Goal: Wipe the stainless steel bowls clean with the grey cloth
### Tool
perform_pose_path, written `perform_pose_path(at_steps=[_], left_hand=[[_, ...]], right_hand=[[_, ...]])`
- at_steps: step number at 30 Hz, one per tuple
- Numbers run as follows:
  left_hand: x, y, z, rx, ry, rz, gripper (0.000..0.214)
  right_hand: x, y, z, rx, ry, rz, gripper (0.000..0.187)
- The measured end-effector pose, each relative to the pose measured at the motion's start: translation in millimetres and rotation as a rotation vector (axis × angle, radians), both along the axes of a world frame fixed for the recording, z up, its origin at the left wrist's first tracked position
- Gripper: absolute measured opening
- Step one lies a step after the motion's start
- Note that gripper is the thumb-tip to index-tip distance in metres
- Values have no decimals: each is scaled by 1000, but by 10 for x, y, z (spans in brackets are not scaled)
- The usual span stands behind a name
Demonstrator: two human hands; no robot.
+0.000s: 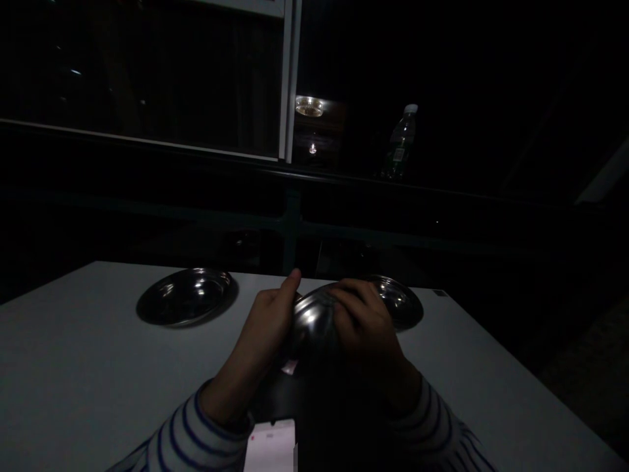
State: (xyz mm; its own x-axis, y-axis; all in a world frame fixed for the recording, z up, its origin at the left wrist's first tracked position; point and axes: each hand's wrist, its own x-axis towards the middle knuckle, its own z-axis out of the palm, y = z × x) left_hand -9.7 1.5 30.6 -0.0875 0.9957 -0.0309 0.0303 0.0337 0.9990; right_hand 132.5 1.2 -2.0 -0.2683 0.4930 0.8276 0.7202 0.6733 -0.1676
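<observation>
The scene is very dark. My left hand [268,324] grips the left edge of a shiny steel bowl [313,322] that is tilted with its underside towards me, thumb raised along the rim. My right hand [366,324] lies curled over the bowl's right side, fingers pressed on the metal. Both hands hold it just above a pale table [88,367]. A second steel plate [185,296] rests flat on the table to the left. Another steel plate [401,301] lies behind my right hand.
A plastic water bottle [401,143] stands on a dark ledge at the back right. A small glass dish [309,106] glints beside a white frame post. A white card or phone [272,444] sits near my left sleeve. The table's right edge drops into darkness.
</observation>
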Motion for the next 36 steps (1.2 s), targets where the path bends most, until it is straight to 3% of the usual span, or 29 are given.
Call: perform_pose_path(at_steps=[6, 11, 17, 22, 28, 32, 36], left_hand=[[-11, -1, 1, 3, -39, -36, 45], [6, -18, 16, -35, -63, 8, 43], [-29, 18, -46, 0, -83, -12, 37], [-39, 20, -37, 22, -99, -14, 36], [-71, 38, -27, 43, -71, -36, 39], [-102, 40, -17, 62, -61, -15, 40], [-102, 27, -5, 32, -92, -51, 39]], right_hand=[[-36, -20, -43, 90, -159, 100, 21], [47, 29, -18, 22, -44, 38, 23], [-15, -16, -51, 169, -201, 162, 18], [28, -22, -24, 137, -67, 60, 20], [13, 6, -56, 214, -175, 174, 17], [31, 44, -79, 187, 0, 56, 19], [-16, -19, -98, 252, -119, 109, 18]])
